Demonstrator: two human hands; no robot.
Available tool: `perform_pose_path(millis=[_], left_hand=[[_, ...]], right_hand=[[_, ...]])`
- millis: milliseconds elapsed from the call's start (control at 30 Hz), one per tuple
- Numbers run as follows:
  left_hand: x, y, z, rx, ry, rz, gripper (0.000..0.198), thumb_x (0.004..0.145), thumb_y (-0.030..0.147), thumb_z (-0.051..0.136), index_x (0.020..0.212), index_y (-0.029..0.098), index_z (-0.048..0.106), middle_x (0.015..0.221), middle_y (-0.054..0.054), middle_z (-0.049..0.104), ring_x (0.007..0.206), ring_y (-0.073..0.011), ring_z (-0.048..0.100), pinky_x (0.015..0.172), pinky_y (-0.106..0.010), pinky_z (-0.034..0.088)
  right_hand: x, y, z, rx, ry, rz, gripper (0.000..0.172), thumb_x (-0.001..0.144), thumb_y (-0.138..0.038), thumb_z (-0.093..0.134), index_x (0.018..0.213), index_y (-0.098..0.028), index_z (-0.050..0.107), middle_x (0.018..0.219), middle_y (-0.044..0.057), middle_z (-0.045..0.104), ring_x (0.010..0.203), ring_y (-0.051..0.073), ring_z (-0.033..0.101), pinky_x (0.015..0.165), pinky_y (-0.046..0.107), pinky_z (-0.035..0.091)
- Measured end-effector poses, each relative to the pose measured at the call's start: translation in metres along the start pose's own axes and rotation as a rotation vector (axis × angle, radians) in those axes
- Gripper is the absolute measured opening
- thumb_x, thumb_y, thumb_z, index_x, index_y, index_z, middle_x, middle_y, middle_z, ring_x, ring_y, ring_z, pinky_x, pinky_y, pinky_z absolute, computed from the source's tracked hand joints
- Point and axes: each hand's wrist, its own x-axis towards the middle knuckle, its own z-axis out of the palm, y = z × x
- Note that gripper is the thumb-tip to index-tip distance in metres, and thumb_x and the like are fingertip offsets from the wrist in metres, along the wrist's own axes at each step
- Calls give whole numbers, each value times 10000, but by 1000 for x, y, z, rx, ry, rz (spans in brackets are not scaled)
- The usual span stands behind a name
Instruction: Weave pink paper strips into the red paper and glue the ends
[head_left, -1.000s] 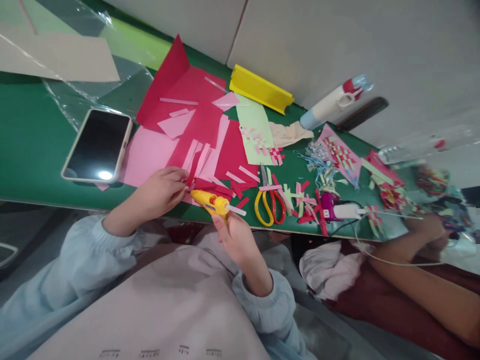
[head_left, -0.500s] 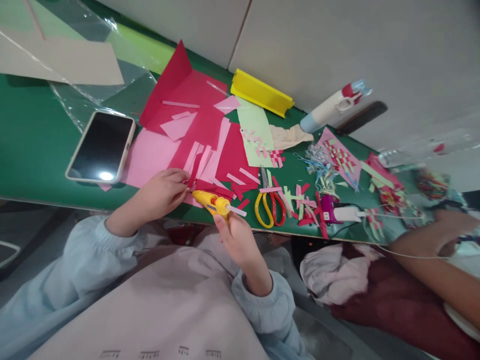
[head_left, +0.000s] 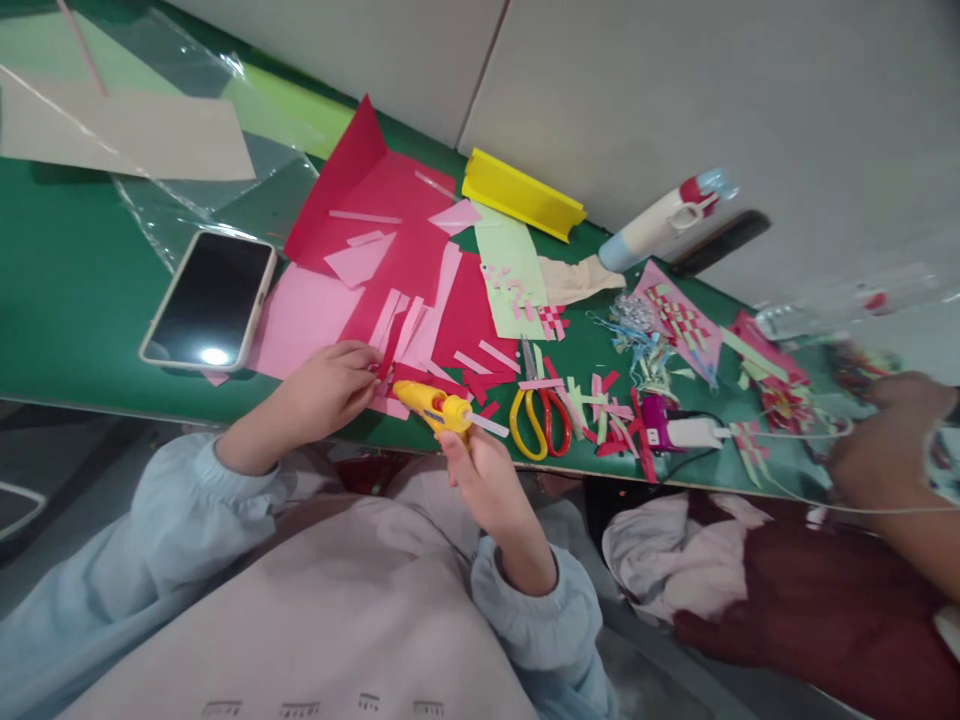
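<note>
My right hand [head_left: 484,475] is closed around the handle of a yellow hot glue gun [head_left: 431,402], whose nozzle points left; a whitish glue stick [head_left: 489,425] pokes out of its back. Left of the nozzle, my left hand [head_left: 334,385] is closed with its fingertips pinching a red paper strip [head_left: 390,347] over the front of the paper pile. Pink paper strips [head_left: 409,325] lie right beside those fingers. Under them spread red sheets [head_left: 409,215] and a pink sheet [head_left: 307,310]. Scissors [head_left: 541,420] with yellow and red handles rest right of the glue gun.
A phone [head_left: 210,300] lies at left, near clear plastic wrap [head_left: 180,200]. A yellow tray-like piece [head_left: 521,195] and a bottle [head_left: 660,225] are along the wall. Paper scraps [head_left: 611,410] and a purple plug adapter [head_left: 660,425] lie right. A co-worker's hand [head_left: 892,440] is at far right.
My right hand and the glue gun have shifted slightly right, away from my left fingers. My left hand keeps its pinch on the red strip. The co-worker's hand at far right has moved.
</note>
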Motion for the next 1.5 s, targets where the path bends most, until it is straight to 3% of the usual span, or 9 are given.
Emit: perform_pose_path(millis=[267, 667, 967, 1067, 1233, 1500], left_hand=[[0, 0, 1, 9, -4, -1, 381, 975, 272, 391, 825, 167, 725, 985, -133, 699, 1034, -261, 633, 938, -414, 519], [1, 1, -1, 16, -26, -3, 419, 991, 293, 354, 843, 153, 721, 951, -125, 688, 999, -249, 617, 927, -404, 510], [2, 3, -3, -21, -23, -4, 374, 985, 260, 390, 840, 150, 716, 926, -118, 675, 934, -238, 607, 883, -397, 508], [2, 2, -2, -31, -24, -13, 369, 983, 263, 395, 824, 161, 712, 915, -105, 670, 928, -225, 605, 897, -383, 499], [0, 1, -1, -19, -51, -24, 400, 992, 277, 383, 804, 160, 715, 954, -108, 677, 981, -226, 606, 965, -393, 476], [-1, 0, 6, 19, 7, -20, 377, 983, 271, 410, 873, 152, 750, 1063, -128, 705, 1077, -254, 615, 970, -414, 497]], right_hand=[[5, -1, 6, -60, -40, 77, 469, 1001, -574, 305, 870, -210, 571, 582, 16, 549, 628, 203, 590, 693, 311, 420], [1, 2, -2, 36, 21, -22, 504, 1005, -593, 278, 837, -206, 556, 592, 11, 564, 629, 178, 586, 656, 283, 418], [6, 5, 10, -17, -13, 56, 483, 993, -587, 311, 850, -202, 565, 555, 11, 537, 613, 191, 576, 669, 303, 399], [5, 10, 6, 109, -19, 70, 516, 975, -641, 305, 854, -201, 548, 541, -6, 517, 568, 171, 549, 645, 300, 399], [-2, 21, -12, 555, -20, 140, 609, 873, -774, 410, 844, -180, 539, 633, -27, 489, 475, 98, 470, 510, 261, 353], [-5, 16, -26, 1049, -216, 75, 649, 849, -775, 486, 924, -144, 618, 647, -42, 441, 409, 39, 385, 408, 201, 200]])
